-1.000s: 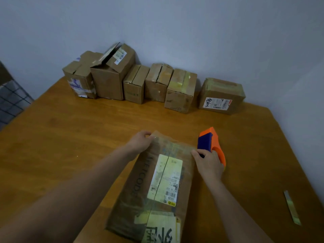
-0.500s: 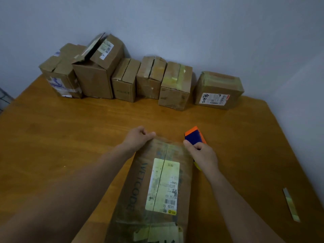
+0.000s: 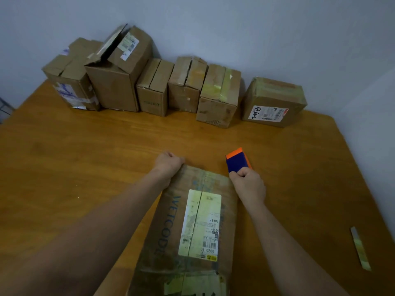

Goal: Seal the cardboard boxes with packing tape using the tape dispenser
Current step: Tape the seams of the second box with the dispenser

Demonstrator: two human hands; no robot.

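Your right hand point(image 3: 248, 184) is curled around the near end of the orange-and-blue tape dispenser point(image 3: 237, 160), thumb and fingers closed on it, while your left hand point(image 3: 167, 162) hooks its fingers over the far left corner of the near box point(image 3: 171, 221). That box lies lengthwise in front of you on the wooden table point(image 3: 85, 157). A second ago the right fingers only rested against the dispenser, which showed a long orange flank beside the box's far right corner. Now the hand has closed on it and the tool shows mostly its blue face, so the pickup looks under way, though you cannot tell from here whether it has left the tabletop. The left hand has kept its hold on the corner throughout. The dispenser sits just off the box's far right corner, touching your knuckles. The seam down the top of the box runs through a pale, split shipping label point(image 3: 201, 223), and no fresh tape shows on it yet. The likely next move is to bring the dispenser onto the far edge and pull it toward you along that seam, with the left hand bracing the box against sliding. Six more boxes point(image 3: 186, 86) wait in a row against the far wall, several with flaps loose — and a stray strip of tape point(image 3: 360, 248) lies near the table's right edge.
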